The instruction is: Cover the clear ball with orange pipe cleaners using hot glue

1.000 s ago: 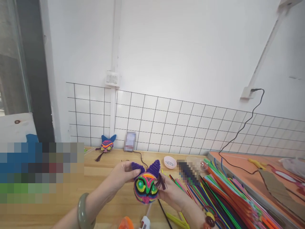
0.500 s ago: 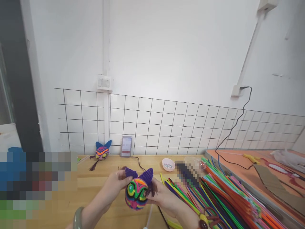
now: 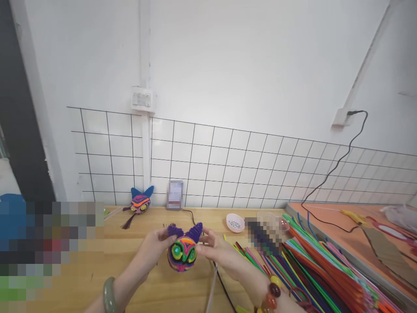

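Head view: left hand (image 3: 155,244) and right hand (image 3: 220,251) flank the eared ornament (image 3: 183,255).

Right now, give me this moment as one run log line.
left hand: holds purple-eared figure by one ear | right hand: holds its other side | behind: blue-eared figure, pink bowl | right: pipe cleaners

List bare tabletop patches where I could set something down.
Bare wood: between the blue-eared head and left forearm; also beyond the held purple-eared head, left of the pink bowl. Crowded: right side, under pipe cleaners.
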Tool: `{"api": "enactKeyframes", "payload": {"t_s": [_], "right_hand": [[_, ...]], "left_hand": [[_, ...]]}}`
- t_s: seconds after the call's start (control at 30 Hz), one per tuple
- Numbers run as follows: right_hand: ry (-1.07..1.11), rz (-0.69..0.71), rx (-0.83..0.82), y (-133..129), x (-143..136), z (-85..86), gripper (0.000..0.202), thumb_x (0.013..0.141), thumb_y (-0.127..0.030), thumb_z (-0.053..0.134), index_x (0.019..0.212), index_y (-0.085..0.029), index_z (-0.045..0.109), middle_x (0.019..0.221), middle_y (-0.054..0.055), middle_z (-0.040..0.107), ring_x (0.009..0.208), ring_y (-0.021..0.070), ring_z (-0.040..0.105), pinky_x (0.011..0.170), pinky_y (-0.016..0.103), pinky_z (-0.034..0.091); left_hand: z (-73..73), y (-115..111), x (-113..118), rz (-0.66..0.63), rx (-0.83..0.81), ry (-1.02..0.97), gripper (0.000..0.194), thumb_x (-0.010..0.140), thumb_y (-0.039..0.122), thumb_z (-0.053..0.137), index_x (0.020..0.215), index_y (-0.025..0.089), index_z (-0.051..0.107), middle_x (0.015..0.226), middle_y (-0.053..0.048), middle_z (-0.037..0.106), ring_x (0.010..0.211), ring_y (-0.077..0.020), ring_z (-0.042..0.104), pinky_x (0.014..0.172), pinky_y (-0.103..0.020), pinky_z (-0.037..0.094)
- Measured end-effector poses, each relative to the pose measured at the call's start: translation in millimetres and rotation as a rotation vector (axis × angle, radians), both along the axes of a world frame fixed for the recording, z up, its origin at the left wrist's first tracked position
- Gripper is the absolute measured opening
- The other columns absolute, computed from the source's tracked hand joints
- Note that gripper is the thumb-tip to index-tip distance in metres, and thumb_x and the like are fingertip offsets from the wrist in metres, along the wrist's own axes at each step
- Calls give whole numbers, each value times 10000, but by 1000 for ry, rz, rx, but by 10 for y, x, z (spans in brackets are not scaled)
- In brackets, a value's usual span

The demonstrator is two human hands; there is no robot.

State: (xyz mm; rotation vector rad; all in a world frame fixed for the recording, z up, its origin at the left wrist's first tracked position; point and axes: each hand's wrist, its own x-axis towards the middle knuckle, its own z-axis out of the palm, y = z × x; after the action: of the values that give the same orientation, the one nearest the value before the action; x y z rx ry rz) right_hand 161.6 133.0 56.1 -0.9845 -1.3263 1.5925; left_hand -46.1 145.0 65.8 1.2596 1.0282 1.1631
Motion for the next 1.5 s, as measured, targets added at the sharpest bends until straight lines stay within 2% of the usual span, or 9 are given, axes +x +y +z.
{"api": "enactKeyframes", "payload": {"t_s": [0.13,0.33,0.47,0.6,0.73,0.9,1.03,1.23,1.5], "right_hand": [[-24,46,103,91,-289,-38,659,445,-380,883,1007,-182,599,1015,55,687,1018,272,613,894,390,449],[-109,12,156,341,-277,-79,559,491,-335,863,962,-177,608,931,32,709,918,261,654,813,381,498],[-204,-100,210,818,24,-73,426,635,-305,807,982,-152,614,925,41,699,893,246,653,792,383,512],[-305,-266,289,1445,292,-127,253,898,-267,576,1122,-152,562,1130,67,594,958,208,609,812,412,509],[-359,-285,288,1903,355,-305,274,908,-281,561,1153,-158,545,1153,72,579,959,210,606,802,410,515],[-348,-224,257,2154,312,-525,280,910,-281,559,1163,-163,540,1167,74,574,971,213,603,808,413,514],[-361,-213,225,2174,330,-555,279,910,-281,559,1161,-160,541,1157,73,579,960,210,607,799,408,519],[-466,-381,207,1969,524,-386,306,908,-292,560,1185,-166,525,1191,79,558,987,221,595,815,423,509],[-588,-334,260,1016,789,-128,298,910,-278,557,1188,-176,526,1206,78,552,1002,222,588,835,432,499]], "left_hand": [[-22,64,38,-12,-7,-10,301,551,392,779,742,161,754,772,-65,794,836,-294,692,841,-399,507],[-163,237,-72,34,-36,-13,441,508,448,797,842,168,734,910,-95,780,944,-305,669,855,-380,512],[-391,293,-317,140,-103,32,524,506,460,800,950,196,704,969,-110,762,1031,-331,631,874,-398,491],[-604,266,-558,204,-175,138,493,482,472,801,885,204,709,986,-102,761,1025,-333,631,869,-391,497],[-723,244,-680,185,-210,180,474,448,455,816,836,204,711,862,-82,776,940,-330,660,844,-400,506],[-783,241,-725,176,-242,169,406,502,419,801,848,225,712,846,-50,770,917,-304,661,836,-380,502],[-755,223,-718,168,-234,159,401,475,414,810,801,202,717,813,-60,765,874,-295,663,799,-368,508],[-675,154,-757,174,-181,147,480,464,472,811,840,195,700,844,-75,759,914,-289,663,829,-354,507],[-751,-160,-922,281,-151,178,650,479,573,769,960,161,624,882,-124,714,978,-323,633,873,-397,483]]}}
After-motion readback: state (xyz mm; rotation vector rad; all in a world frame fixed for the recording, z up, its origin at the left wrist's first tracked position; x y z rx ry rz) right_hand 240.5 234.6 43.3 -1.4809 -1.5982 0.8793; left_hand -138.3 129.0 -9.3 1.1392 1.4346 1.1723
